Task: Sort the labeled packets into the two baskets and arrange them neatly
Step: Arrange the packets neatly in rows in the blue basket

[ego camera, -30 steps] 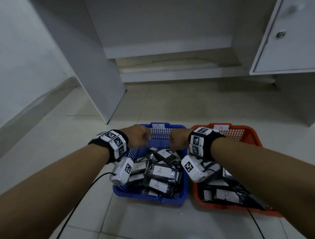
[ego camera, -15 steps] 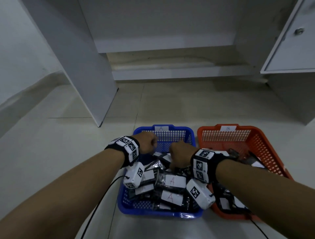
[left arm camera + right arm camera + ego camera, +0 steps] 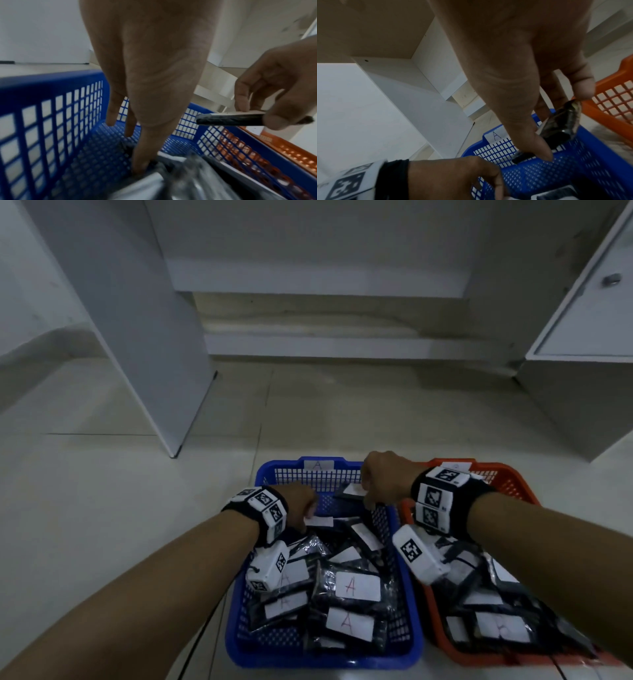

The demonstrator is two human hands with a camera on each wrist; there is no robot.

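Observation:
The blue basket [image 3: 322,659], tagged A, holds several dark packets with white A labels [image 3: 358,586]. To its right, touching it, stands the orange basket [image 3: 513,474] with more labelled packets [image 3: 500,625]. My right hand [image 3: 380,484] pinches one dark packet [image 3: 351,491] flat above the far end of the blue basket; thumb and fingers grip the packet [image 3: 559,128] by one end. My left hand [image 3: 303,508] reaches down into the blue basket's far left part. Its straight digits [image 3: 140,148] touch the edge of a glossy packet [image 3: 150,182]; a pinch does not show.
Both baskets stand on a pale tiled floor [image 3: 120,508]. A white desk panel [image 3: 144,337] rises at the back left and a white cabinet with a knob [image 3: 589,320] at the back right. The blue basket's far end shows bare mesh [image 3: 96,155].
My right hand has risen from the pile with a dark packet and moved toward the blue basket's far right corner. My left hand stays low in the basket's far left part.

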